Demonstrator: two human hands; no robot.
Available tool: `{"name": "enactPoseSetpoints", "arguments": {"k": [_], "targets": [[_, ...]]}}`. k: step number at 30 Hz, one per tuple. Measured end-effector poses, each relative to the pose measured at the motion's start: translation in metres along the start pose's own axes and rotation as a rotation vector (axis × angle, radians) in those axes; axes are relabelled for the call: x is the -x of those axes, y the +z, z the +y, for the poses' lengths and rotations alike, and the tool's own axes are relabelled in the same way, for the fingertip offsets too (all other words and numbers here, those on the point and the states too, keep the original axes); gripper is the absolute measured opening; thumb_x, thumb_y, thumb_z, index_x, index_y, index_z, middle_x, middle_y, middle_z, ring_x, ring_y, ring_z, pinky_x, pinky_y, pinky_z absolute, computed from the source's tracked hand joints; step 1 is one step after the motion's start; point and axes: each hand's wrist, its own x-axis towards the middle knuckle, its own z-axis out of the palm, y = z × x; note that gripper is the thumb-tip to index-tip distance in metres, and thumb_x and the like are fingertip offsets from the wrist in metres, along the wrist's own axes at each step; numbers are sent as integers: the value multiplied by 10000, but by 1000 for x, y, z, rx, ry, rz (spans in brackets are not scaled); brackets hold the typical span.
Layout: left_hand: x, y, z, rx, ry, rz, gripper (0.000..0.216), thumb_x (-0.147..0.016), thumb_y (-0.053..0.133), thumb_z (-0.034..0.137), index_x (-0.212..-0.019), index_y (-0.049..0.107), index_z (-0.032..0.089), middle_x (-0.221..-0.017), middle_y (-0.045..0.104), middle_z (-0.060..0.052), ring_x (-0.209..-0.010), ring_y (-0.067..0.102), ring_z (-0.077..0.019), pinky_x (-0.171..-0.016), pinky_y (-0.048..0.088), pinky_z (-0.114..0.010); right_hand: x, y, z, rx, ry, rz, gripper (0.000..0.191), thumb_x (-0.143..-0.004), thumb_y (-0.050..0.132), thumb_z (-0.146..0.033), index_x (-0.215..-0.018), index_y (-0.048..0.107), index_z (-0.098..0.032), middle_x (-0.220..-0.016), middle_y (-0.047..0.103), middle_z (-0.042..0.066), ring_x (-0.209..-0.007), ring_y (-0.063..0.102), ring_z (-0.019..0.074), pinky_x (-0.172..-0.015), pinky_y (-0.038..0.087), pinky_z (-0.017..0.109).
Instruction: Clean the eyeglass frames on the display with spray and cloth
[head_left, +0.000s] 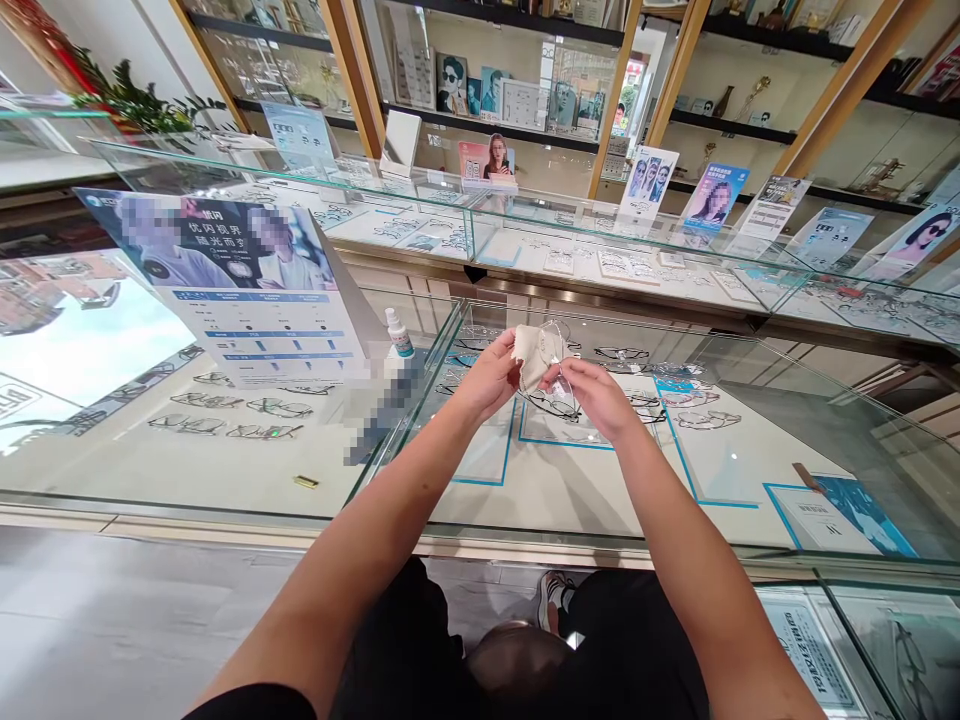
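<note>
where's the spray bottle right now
In the head view the spray bottle stands on the glass counter, left of centre, beside the poster and left of the left hand holding the cloth.

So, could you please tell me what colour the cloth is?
The cloth held against the glasses is pale beige; head view.

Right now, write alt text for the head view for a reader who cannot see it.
The left hand presses a pale cloth against a thin-framed pair of glasses pinched by the right hand, above a glass display counter filled with eyewear. A small spray bottle and a poster stand sit on the counter to the left.
</note>
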Motion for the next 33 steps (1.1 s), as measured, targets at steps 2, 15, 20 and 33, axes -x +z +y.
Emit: {"name": "enactPoseSetpoints", "arguments": {"k": [2, 15, 20, 33], "targets": [[-1, -2, -2, 4, -3, -6, 476, -741, 956, 383, -1056, 655, 193, -844, 724, -3, -672, 669, -141, -586, 486, -237, 0, 1, 0, -8, -4, -4, 302, -949, 733, -538, -970, 813, -248, -941, 775, 50, -960, 650, 233, -984, 462, 390], [-1, 1, -4, -89, 34, -31, 700, -733, 950, 613, -1150, 556, 213, -754, 710, 26, -493, 602, -118, -489, 429, -234, 0, 10, 1, 24, -7, -38, 272, -988, 686, -483, -958, 795, -235, -944, 770, 44, -921, 629, 215, -900, 440, 365], [4, 5, 0, -159, 45, -56, 639, -812, 899, 596, -1212, 575, 218, -738, 682, 39, -507, 572, -102, -520, 446, -235, 0, 9, 4, 52, -7, -67, 294, -1016, 665, -507, -1011, 795, -243, -980, 765, 42, -934, 639, 213, -913, 443, 361], [8, 10, 4, -124, -43, -244, 417, -914, 822, 532, -968, 578, 199, -625, 602, 32, -535, 544, -118, -616, 538, -276, 0, 10, 6, 28, 8, -90, 347, -994, 695, -564, -975, 786, -230, -947, 756, 40, -879, 626, 196, -905, 450, 356]]}}
